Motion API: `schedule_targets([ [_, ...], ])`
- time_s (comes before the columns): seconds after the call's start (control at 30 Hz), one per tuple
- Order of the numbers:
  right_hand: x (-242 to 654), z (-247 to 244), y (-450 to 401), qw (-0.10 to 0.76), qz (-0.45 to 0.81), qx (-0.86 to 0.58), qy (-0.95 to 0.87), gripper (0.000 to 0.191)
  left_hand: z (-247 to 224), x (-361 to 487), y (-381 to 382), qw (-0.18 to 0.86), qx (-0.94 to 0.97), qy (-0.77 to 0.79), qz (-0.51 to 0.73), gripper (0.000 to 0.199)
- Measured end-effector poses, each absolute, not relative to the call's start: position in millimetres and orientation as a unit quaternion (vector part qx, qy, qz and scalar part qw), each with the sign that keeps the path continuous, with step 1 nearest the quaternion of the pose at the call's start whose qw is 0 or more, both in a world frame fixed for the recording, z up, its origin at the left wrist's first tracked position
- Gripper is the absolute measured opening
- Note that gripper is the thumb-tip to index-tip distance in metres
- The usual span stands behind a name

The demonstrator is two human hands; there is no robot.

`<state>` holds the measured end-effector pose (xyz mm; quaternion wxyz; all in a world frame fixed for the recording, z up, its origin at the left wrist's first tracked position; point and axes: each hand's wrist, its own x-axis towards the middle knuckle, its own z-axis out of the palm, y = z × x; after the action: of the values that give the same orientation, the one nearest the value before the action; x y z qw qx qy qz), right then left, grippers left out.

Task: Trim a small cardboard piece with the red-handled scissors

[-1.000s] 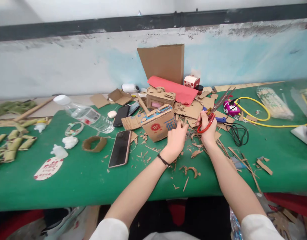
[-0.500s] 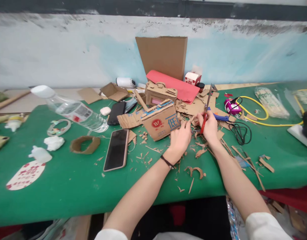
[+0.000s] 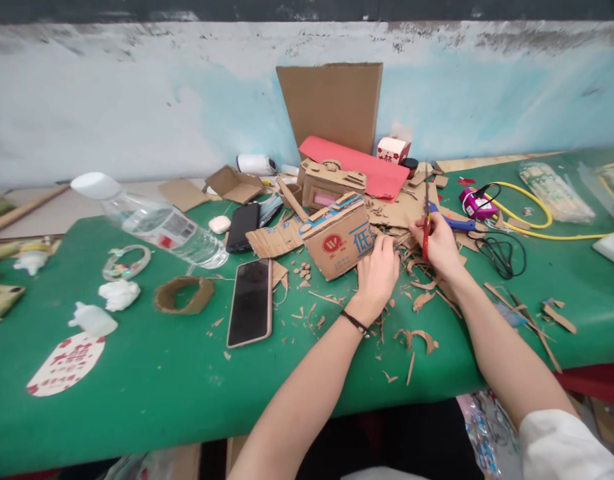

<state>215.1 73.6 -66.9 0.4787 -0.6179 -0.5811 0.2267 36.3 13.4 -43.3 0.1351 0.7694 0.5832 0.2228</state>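
Observation:
My right hand (image 3: 441, 248) is closed around a pair of scissors (image 3: 427, 233) with red handles, the blades pointing away from me. My left hand (image 3: 379, 272) has its fingers bent together at the right end of a printed cardboard box (image 3: 337, 245). What its fingertips pinch, if anything, is hidden. Between and below the hands lie cardboard scraps (image 3: 423, 301) and curled offcuts. Behind the box stands a cardboard model shaped like a camera (image 3: 331, 183). A blue-handled tool (image 3: 459, 225) lies just beyond my right hand.
Left on the green table (image 3: 151, 380) are a phone (image 3: 250, 303), a cardboard ring (image 3: 184, 295) and a tilted-looking water bottle (image 3: 161, 223). Red paper (image 3: 354, 165) and a cardboard sheet (image 3: 331, 100) stand by the wall. A yellow cable (image 3: 549, 223) curves at the right.
The view has shifted slightly, so everything appears farther right. Both hands stay near the same spot by the box. In my right hand, the scissors now point more straight away from me.

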Motion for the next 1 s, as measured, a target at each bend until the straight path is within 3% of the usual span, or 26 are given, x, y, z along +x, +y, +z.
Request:
schedule_targets([
  [0.13,208,-54,68,0.565,0.313,-0.519,-0.56,0.04,-47,36,16,0.167,0.746,0.577,0.286,0.038],
  [0.3,196,-43,60,0.616,0.331,-0.477,-0.532,0.033,-56,36,23,0.295,0.667,0.515,0.451,0.018],
  [0.5,189,-43,51,0.539,0.35,-0.479,-0.598,0.038,-57,39,24,0.501,0.5,0.441,0.552,0.023],
  [0.77,199,-46,48,0.457,0.365,-0.506,-0.634,0.04,-47,33,26,0.565,0.431,0.411,0.571,0.021],
  [1.0,193,-53,55,0.545,0.432,-0.453,-0.558,0.043,-42,26,18,0.546,0.443,0.416,0.577,0.027],
])
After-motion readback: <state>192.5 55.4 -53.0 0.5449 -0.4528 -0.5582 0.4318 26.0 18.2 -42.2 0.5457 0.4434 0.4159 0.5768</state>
